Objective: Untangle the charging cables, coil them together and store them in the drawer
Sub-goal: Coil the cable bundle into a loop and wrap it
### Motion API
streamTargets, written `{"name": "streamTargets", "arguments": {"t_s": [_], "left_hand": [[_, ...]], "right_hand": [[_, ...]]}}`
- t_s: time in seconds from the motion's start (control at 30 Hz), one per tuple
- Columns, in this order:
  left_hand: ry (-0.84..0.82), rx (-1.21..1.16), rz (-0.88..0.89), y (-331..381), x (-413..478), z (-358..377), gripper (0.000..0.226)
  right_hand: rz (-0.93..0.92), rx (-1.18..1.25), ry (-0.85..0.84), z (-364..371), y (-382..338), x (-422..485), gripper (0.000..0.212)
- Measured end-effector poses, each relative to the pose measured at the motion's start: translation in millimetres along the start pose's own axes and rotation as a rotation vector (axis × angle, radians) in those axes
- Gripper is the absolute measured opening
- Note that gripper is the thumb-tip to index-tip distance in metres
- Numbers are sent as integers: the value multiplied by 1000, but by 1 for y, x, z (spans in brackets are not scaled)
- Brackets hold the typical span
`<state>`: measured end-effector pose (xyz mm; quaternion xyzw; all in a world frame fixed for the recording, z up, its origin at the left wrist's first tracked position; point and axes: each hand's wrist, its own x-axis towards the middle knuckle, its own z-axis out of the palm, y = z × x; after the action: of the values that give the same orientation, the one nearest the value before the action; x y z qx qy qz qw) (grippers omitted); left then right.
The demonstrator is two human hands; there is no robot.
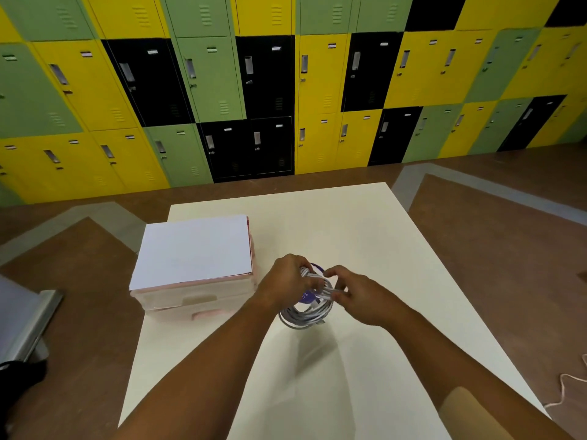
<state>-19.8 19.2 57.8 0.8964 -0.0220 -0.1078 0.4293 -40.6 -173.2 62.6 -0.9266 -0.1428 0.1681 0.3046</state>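
Observation:
A bundle of white charging cables is wound into a round coil and held just above the white table. My left hand grips the coil's upper left side. My right hand pinches the strands at its upper right. A purple piece shows inside the coil, partly hidden by my fingers. To the left stands a small pink and white drawer unit with its drawers closed and a flat white top.
A wall of green, yellow and black lockers stands beyond the table. Brown floor surrounds the table. A metal object sits at the left edge, and a thin cord lies on the floor at the right.

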Motion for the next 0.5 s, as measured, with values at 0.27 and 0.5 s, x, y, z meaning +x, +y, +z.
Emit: {"name": "streamTargets", "arguments": {"t_s": [0.27,0.5], "left_hand": [[-154,-122,84,18,6,-6,27],[-83,-784,23,5,-6,-3,25]], "right_hand": [[125,338,71,14,-10,-2,13],[307,681,256,5,-17,1,6]]}}
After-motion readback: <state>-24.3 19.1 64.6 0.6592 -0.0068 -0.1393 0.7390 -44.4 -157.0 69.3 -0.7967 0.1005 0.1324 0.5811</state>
